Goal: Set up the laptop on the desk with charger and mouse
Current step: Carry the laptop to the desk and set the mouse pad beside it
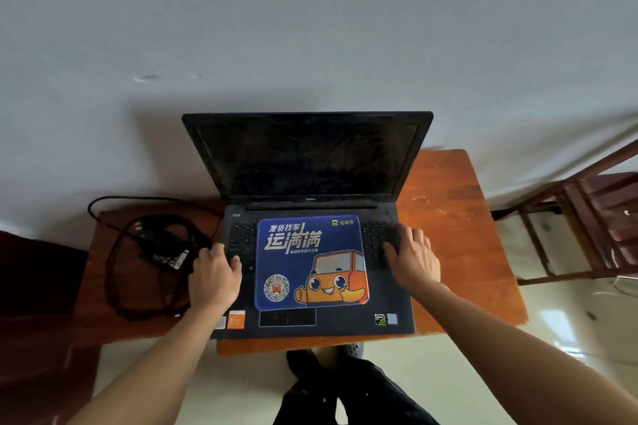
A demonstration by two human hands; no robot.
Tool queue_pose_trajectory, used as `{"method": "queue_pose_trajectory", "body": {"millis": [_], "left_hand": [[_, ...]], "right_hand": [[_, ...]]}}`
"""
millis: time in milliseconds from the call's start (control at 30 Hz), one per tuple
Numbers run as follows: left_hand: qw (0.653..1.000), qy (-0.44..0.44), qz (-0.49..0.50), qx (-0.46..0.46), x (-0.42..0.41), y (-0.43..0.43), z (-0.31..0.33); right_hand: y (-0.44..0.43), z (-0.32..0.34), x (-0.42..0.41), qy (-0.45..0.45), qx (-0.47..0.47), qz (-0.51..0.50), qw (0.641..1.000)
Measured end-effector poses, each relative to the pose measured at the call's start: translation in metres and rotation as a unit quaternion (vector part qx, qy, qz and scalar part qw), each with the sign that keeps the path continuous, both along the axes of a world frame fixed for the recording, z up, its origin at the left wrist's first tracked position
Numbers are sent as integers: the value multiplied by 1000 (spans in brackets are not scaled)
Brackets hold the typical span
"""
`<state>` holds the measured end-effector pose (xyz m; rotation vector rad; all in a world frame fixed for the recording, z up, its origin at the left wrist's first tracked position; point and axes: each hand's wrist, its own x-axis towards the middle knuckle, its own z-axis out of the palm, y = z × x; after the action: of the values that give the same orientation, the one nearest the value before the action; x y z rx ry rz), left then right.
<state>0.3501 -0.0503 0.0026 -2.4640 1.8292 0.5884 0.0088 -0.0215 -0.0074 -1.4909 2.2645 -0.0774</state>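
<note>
Right, Dell laptop sits open, screen dark, mid-desk, w/ a blue pad reading "运满满" and "发货找车", plus an orange cartoon truck & QR code, lying over the keys; orange sticker at 7 on the palm rest, green sticker at 5. L hand and R hand rest loose on the keys at 9 and 3 of the pad, gripping nothing; tangled charger lies at 9 of the laptop, just beside the L hand. Orange-brown wood top against a white wall at 12, pale glossy floor and a wood frame at 3; laptop front nears the desk's 6 edge, bare wood open at 3.
</note>
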Motion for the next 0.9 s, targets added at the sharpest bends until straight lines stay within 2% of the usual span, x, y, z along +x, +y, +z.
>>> {"method": "queue_pose_trajectory", "body": {"millis": [167, 400, 667, 900], "left_hand": [[999, 24, 36, 13, -21, 2, -25], [998, -24, 58, 6, -36, -22, -40], [998, -60, 29, -1, -28, -17, -49], [999, -37, 9, 12, -24, -8, -41]], "right_hand": [[12, -19, 16, -15, -8, -45, 999], [-2, -26, 21, 26, 11, -83, 996], [15, -35, 39, 44, 26, -158, 986], [31, -35, 54, 9, -7, -253, 967]]}}
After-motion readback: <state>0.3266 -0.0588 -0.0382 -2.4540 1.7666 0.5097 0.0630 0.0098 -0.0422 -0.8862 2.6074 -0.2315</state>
